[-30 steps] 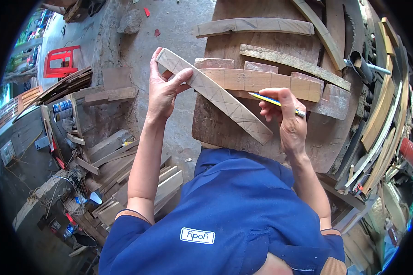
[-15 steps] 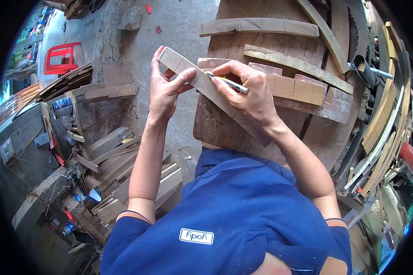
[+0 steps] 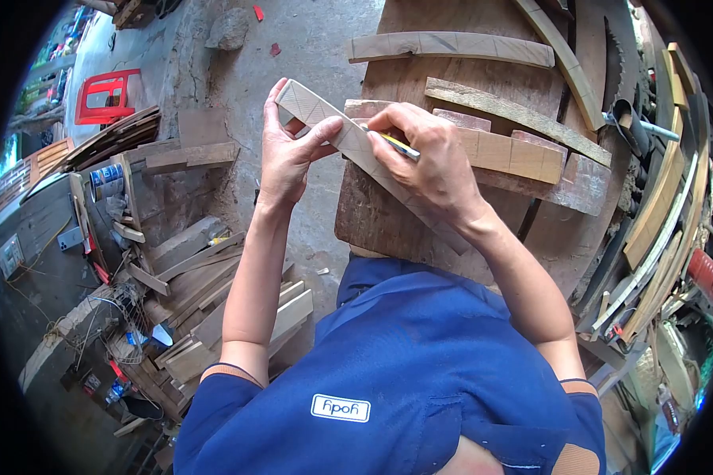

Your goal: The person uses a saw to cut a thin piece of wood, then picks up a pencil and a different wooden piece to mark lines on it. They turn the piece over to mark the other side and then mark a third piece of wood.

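My left hand (image 3: pixel 293 154) grips the upper end of a long wooden strip (image 3: pixel 313 108), thumb on its face and fingers behind its edge. Pencil lines cross the strip, which slants down to the right over the wooden bench (image 3: pixel 372 218). In my right hand (image 3: pixel 428 154) a pencil (image 3: pixel 400 146) is pinched, and the hand rests against the strip's middle. Beyond it lie a marked curved wood piece (image 3: pixel 515 157), a rough strip (image 3: pixel 515 117) and another curved piece (image 3: pixel 451 45).
A red plastic stool (image 3: pixel 107 96) lies at the far left. Stacked boards (image 3: pixel 190 360) and a blue can (image 3: pixel 107 184) are at the lower left. More curved wood strips (image 3: pixel 661 198) and a saw blade (image 3: pixel 612 67) are on the right.
The pencil in my right hand has tilted and shifted slightly, with less of it showing. The left hand keeps its grip on the strip; the view has moved a little.
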Motion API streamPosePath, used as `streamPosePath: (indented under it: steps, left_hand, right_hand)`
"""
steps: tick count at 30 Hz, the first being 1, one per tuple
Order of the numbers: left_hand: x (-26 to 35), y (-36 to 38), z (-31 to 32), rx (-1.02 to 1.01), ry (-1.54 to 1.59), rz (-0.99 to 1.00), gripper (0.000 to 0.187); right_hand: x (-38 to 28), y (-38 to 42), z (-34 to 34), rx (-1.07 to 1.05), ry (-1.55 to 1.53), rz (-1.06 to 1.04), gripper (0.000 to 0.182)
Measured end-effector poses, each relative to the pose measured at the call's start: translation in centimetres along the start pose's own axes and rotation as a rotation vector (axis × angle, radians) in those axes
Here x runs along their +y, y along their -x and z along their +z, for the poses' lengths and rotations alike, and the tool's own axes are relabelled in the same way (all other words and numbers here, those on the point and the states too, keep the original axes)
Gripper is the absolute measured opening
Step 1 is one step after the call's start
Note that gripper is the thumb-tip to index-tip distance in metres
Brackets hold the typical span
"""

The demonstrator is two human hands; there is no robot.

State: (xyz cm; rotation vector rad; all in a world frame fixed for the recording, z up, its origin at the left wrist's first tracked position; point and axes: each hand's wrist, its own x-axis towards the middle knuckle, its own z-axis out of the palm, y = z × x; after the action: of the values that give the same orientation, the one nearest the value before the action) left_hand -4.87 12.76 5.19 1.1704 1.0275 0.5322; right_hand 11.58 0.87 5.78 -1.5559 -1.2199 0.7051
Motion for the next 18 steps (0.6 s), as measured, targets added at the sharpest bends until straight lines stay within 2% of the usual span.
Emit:
streamPosePath:
  steps: [4, 8, 15, 18]
  left_hand:
    - [-0.1, 0.0, -0.2, -0.003, 0.01, 0.0, 0.097]
    - [0.0, 0.1, -0.1, -0.007, 0.006, -0.009, 0.097]
    - [0.0, 0.1, -0.1, 0.004, 0.009, -0.005, 0.097]
    - [0.2, 0.2, 0.0, 0.01, -0.014, -0.018, 0.097]
  right_hand:
    - [-0.7, 0.9, -1.5, -0.056, -0.029, 0.11, 0.015]
    - [0.3, -0.4, -0.8, -0.035, -0.049, 0.031, 0.019]
    - [0.1, -0.5, -1.7, -0.127, -0.026, 0.136, 0.02]
    - [-0.1, 0.0, -2.5, -0.138, 0.019, 0.095, 0.02]
